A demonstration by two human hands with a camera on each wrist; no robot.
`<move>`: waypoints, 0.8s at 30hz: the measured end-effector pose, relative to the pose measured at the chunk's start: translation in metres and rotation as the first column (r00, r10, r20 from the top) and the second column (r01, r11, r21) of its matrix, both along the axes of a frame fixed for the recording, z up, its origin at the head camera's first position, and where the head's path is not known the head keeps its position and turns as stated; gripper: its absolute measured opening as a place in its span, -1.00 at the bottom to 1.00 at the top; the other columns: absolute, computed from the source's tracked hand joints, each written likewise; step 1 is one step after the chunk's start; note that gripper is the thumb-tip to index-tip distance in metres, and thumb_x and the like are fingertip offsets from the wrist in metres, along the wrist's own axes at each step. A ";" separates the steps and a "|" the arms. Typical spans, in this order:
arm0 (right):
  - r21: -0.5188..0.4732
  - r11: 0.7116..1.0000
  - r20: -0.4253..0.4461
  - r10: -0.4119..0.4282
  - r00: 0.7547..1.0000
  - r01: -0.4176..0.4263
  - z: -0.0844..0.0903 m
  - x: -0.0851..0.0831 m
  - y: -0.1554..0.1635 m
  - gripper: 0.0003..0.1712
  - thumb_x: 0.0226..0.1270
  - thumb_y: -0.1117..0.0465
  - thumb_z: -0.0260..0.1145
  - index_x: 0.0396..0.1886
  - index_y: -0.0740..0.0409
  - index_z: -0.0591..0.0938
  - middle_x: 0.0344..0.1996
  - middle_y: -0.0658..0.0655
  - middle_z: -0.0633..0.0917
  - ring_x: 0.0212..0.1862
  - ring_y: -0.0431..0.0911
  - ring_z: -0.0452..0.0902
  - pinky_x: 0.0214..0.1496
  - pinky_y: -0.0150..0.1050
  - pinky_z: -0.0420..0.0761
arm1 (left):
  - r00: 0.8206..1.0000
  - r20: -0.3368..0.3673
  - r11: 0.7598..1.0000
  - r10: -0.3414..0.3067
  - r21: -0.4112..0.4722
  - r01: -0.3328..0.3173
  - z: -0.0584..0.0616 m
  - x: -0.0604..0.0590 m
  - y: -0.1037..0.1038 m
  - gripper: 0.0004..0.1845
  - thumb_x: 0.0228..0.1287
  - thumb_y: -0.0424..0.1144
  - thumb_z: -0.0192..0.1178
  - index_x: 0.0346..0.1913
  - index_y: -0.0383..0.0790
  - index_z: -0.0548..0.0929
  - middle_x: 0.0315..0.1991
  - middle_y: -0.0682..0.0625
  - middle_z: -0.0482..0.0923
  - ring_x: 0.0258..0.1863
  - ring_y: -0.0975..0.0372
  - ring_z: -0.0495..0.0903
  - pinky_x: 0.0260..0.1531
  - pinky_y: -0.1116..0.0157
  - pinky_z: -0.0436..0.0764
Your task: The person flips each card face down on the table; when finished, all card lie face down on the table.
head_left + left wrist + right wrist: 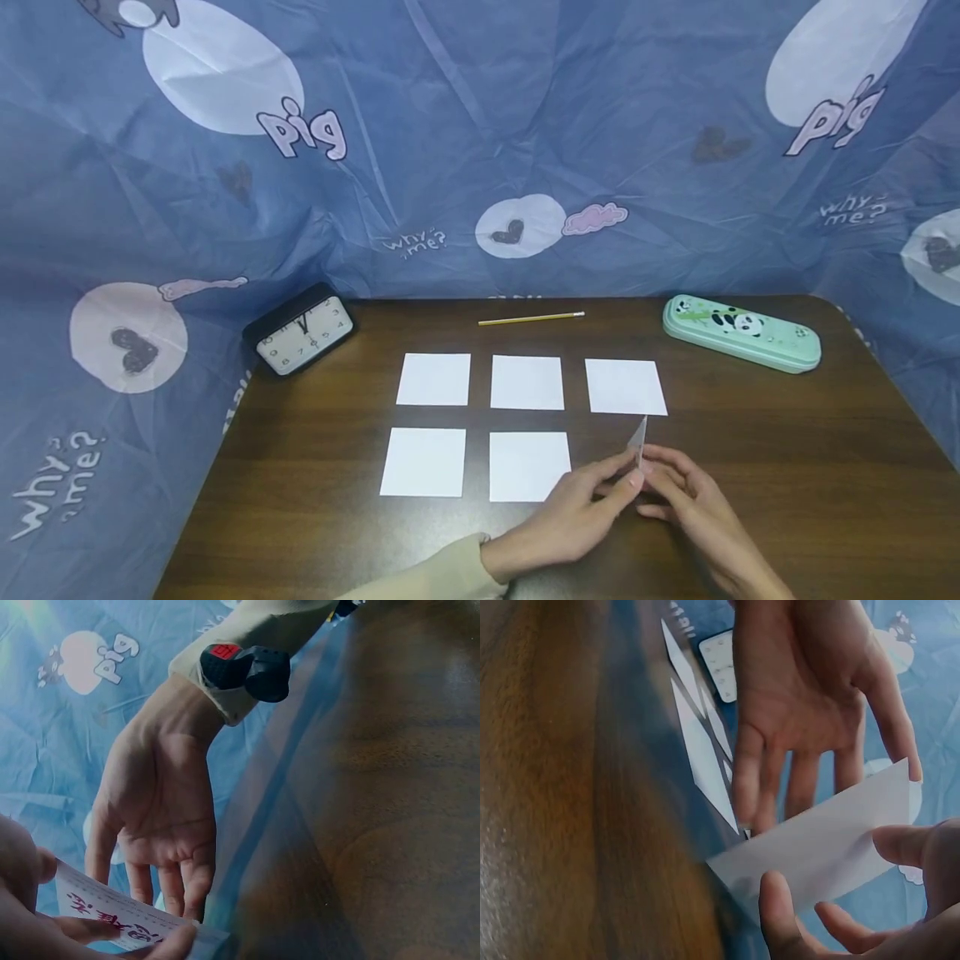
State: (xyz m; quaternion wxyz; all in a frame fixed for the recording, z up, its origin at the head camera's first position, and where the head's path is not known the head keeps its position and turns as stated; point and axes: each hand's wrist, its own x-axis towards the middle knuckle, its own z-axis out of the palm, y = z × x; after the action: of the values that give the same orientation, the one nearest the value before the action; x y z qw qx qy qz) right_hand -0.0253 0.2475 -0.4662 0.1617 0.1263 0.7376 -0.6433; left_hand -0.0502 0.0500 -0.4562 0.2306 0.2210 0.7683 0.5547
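Observation:
My left hand [572, 512] and right hand [693, 504] meet at the front right of the laid-out cards, holding one paper card [638, 440] between them. It stands on edge, almost edge-on in the head view. Red characters are printed on the side of the card [112, 907] shown in the left wrist view. Its other face [825, 840] is plain white in the right wrist view. Thumbs and fingers of both hands are at the card's edges and faces. Several white cards lie flat in two rows, among them one [528, 462] beside my left hand and one [626, 387] just beyond the held card.
Behind the rows a yellow pencil [531, 318] lies on the brown table [315, 517]. A green panda pencil case [742, 333] is at the back right, and a black-framed clock [302, 332] at the back left. A blue patterned cloth [450, 142] hangs around the table.

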 end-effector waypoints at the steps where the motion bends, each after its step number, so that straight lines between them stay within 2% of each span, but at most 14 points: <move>1: 0.013 1.000 0.001 -0.004 1.000 0.004 0.000 0.000 -0.001 -0.34 0.68 0.02 0.12 0.54 0.31 0.25 0.48 0.34 0.42 0.08 -0.38 0.60 0.07 -0.29 0.77 | 1.000 0.005 1.000 0.004 0.018 -0.004 0.000 0.000 0.000 -0.37 0.66 0.17 -0.11 0.55 -0.13 0.39 0.46 -0.09 0.51 0.08 0.31 0.75 -0.08 0.53 0.68; 4: 0.064 0.998 0.005 -0.014 1.000 0.014 0.000 0.000 -0.003 -0.28 0.64 -0.05 0.18 0.56 0.24 0.24 0.52 0.33 0.37 0.17 -0.30 0.56 0.07 -0.31 0.76 | 1.000 0.023 0.996 0.013 0.090 -0.015 -0.001 -0.002 -0.002 -0.41 0.65 0.09 -0.04 0.54 -0.16 0.40 0.41 -0.12 0.56 0.01 0.30 0.78 -0.17 0.54 0.68; 8: 0.138 0.990 0.003 -0.037 0.999 0.036 0.001 -0.001 -0.003 -0.21 0.59 -0.11 0.23 0.56 0.23 0.24 0.50 0.38 0.39 0.22 -0.16 0.59 0.03 -0.30 0.76 | 0.998 0.047 0.976 0.032 0.215 -0.042 -0.003 -0.003 -0.002 -0.46 0.61 -0.10 0.07 0.50 -0.26 0.43 0.32 -0.23 0.63 0.01 0.18 0.81 -0.10 0.52 0.71; 11: 0.178 0.982 0.000 -0.066 0.998 0.065 0.002 -0.002 -0.002 -0.18 0.55 -0.11 0.29 0.55 0.23 0.25 0.47 0.40 0.43 0.12 -0.29 0.64 0.00 -0.33 0.75 | 0.995 0.078 0.950 0.057 0.303 -0.078 -0.004 -0.005 -0.003 -0.49 0.55 -0.25 0.15 0.47 -0.28 0.47 0.26 -0.30 0.65 0.00 0.05 0.81 -0.06 0.51 0.72; 13: 0.203 0.976 -0.003 -0.081 0.997 0.080 0.003 -0.002 -0.001 -0.17 0.52 -0.11 0.32 0.55 0.22 0.26 0.46 0.39 0.46 0.04 -0.39 0.64 -0.01 -0.35 0.74 | 0.992 0.091 0.935 0.085 0.336 -0.111 -0.006 -0.006 -0.003 -0.48 0.51 -0.32 0.18 0.47 -0.22 0.48 0.22 -0.32 0.67 -0.04 -0.01 0.81 -0.09 0.50 0.73; 15: 0.232 0.969 -0.009 -0.087 0.996 0.087 0.003 -0.003 0.000 -0.15 0.50 -0.13 0.33 0.55 0.23 0.26 0.44 0.40 0.48 0.03 -0.40 0.65 -0.01 -0.38 0.73 | 0.990 0.084 0.928 0.114 0.346 -0.136 -0.006 -0.007 -0.004 -0.45 0.47 -0.38 0.21 0.48 -0.14 0.47 0.19 -0.31 0.68 -0.09 -0.08 0.81 -0.13 0.50 0.74; 18: 0.273 0.958 -0.011 -0.094 0.996 0.093 0.003 -0.004 0.004 -0.16 0.51 -0.14 0.31 0.54 0.22 0.28 0.42 0.41 0.52 0.11 -0.24 0.70 -0.02 -0.38 0.73 | 0.987 0.045 0.929 0.156 0.332 -0.162 -0.009 -0.009 -0.008 -0.38 0.44 -0.44 0.22 0.52 -0.07 0.43 0.15 -0.31 0.69 -0.18 -0.14 0.81 -0.22 0.51 0.74; 21: 0.301 0.949 0.008 -0.099 0.995 0.092 0.004 -0.005 0.007 -0.20 0.55 -0.14 0.27 0.54 0.21 0.28 0.40 0.40 0.55 0.22 -0.04 0.70 0.00 -0.33 0.76 | 0.984 0.017 0.936 0.178 0.306 -0.174 -0.011 -0.012 -0.011 -0.35 0.41 -0.47 0.23 0.52 -0.09 0.43 0.11 -0.30 0.69 -0.21 -0.16 0.81 -0.30 0.54 0.72; 24: 0.315 0.945 0.025 -0.095 0.995 0.083 0.004 -0.006 0.010 -0.22 0.58 -0.11 0.24 0.56 0.21 0.26 0.41 0.40 0.54 0.30 0.11 0.65 0.02 -0.26 0.79 | 0.981 0.005 0.941 0.194 0.281 -0.187 -0.013 -0.014 -0.014 -0.35 0.37 -0.48 0.25 0.50 -0.15 0.45 0.08 -0.29 0.70 -0.24 -0.09 0.82 -0.31 0.54 0.72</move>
State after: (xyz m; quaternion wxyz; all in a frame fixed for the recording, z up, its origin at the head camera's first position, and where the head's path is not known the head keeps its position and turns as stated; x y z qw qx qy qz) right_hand -0.0311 0.2578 -0.4623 0.1251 0.1963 0.8207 -0.5218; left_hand -0.0644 0.0358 -0.4689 0.1334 0.1824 0.7023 0.6751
